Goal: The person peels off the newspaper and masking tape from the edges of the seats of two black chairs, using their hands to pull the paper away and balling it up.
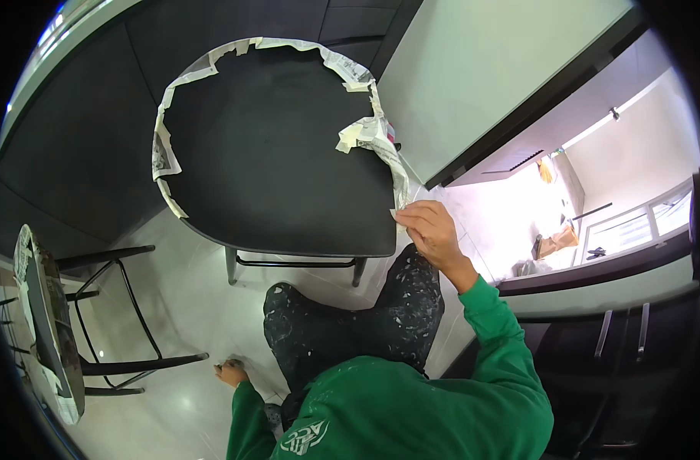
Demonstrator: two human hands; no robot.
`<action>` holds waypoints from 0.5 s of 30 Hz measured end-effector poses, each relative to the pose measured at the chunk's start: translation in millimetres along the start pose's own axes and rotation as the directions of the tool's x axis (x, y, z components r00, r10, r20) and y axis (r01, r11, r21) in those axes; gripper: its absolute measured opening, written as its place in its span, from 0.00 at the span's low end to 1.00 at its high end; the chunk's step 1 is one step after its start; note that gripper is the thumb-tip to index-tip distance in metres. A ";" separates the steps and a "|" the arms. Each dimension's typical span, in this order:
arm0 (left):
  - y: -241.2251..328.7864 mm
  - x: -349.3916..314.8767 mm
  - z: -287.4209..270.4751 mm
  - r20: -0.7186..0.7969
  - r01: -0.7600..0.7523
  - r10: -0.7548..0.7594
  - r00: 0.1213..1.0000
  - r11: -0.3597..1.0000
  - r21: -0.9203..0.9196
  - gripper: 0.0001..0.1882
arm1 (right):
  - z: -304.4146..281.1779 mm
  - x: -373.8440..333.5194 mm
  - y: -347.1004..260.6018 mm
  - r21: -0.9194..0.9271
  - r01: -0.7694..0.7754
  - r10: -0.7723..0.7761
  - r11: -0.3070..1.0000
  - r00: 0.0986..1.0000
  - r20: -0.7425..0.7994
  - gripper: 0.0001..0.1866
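In front of me stands a chair with a black seat (277, 153). Newspaper strips (400, 176) and pale masking tape (352, 138) run along its back and side edges; the front edge is bare. At the seat's front right corner, my right hand (432, 232) pinches the end of the taped newspaper strip between thumb and fingers. My left hand (232, 373) is low over the floor at my left side, its fingers curled together. It is small in view, and anything in it cannot be made out.
A second black chair (55, 337) lies tipped over at the left, its legs (147, 363) pointing toward me. Dark panels (70, 115) curve behind the seat. A pale panel (488, 77) rises at the far right; dark cabinets with handles (642, 330) stand at the right.
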State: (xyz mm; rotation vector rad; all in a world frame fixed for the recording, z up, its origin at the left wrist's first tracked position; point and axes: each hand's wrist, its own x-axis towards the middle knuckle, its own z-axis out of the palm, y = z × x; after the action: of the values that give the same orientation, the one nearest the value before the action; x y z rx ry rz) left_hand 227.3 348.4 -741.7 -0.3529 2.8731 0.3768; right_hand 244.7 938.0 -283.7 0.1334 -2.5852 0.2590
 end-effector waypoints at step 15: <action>68.3 19.0 -63.4 -0.307 -0.197 -0.061 0.950 0.648 -0.736 0.22 | 11.5 -1.8 -13.4 0.675 -0.489 0.645 0.553 0.764 0.025 0.08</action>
State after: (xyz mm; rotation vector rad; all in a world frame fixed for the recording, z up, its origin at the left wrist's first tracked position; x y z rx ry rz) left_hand 179.5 391.0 -671.3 -0.4604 2.8445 1.7177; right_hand 242.5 922.5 -292.2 -0.4970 -2.1026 1.3458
